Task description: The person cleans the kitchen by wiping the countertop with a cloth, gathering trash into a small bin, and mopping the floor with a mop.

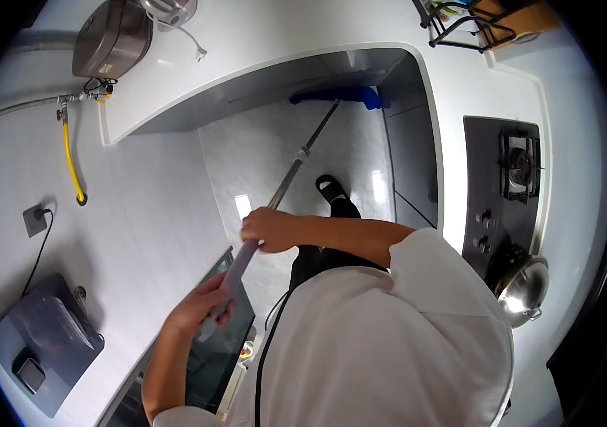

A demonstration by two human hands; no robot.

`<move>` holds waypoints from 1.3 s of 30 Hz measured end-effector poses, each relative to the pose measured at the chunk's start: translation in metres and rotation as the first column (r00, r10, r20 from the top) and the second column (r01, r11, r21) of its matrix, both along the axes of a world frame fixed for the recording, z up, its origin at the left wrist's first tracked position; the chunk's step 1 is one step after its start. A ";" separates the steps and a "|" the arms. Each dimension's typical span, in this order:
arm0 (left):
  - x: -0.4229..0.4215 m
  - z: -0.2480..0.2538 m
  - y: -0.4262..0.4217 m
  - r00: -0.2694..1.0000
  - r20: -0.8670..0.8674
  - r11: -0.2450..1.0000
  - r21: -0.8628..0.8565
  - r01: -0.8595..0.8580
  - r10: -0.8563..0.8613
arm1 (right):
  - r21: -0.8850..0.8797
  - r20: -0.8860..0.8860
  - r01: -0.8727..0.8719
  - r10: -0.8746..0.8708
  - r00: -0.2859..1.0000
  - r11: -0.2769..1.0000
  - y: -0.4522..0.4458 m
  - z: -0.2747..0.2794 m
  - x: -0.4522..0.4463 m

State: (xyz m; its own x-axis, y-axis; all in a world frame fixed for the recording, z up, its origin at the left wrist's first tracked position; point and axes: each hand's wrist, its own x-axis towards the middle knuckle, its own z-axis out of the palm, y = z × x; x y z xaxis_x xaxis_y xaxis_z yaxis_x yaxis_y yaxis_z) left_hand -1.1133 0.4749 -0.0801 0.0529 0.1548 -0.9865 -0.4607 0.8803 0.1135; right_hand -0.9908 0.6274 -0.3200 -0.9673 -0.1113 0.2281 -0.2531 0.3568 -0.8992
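A mop with a long metal pole (287,183) and a lilac grip (238,272) runs from my hands down to the floor. Its wide blue head (339,95) lies on the tiles at the foot of the grey cabinet fronts. My right hand (269,229) is wrapped round the pole where the metal meets the grip. Lower on the grip, close to its rounded end, my left hand (207,306) is closed round it. A foot in a black slipper (330,188) stands on the floor beside the pole.
White counter (261,32) curves round the floor area. At the right are a gas hob (503,192) and a shiny metal pan (524,292). A rice cooker (113,39) and a black rack (467,25) stand on top. A yellow hose (72,164) runs along the left wall.
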 end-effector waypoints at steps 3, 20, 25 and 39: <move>0.018 -0.060 0.003 0.997 0.000 0.995 0.066 0.071 -0.071 | 0.020 0.227 0.408 -0.402 0.887 0.913 -0.016 -0.098 0.022; 0.079 -0.146 -0.116 0.976 -0.123 0.978 0.076 0.192 -0.182 | 0.348 0.777 0.254 -0.429 0.461 0.903 -0.085 -0.263 -0.005; 0.100 -0.170 -0.279 0.975 -0.178 0.987 0.068 0.144 -0.130 | 0.415 0.744 0.173 -0.443 0.500 0.893 -0.259 -0.324 -0.007; 0.167 -0.078 -0.558 0.979 -0.202 0.987 -0.147 -0.061 0.031 | 0.082 0.994 0.857 -0.106 -0.032 0.509 -0.580 -0.177 0.040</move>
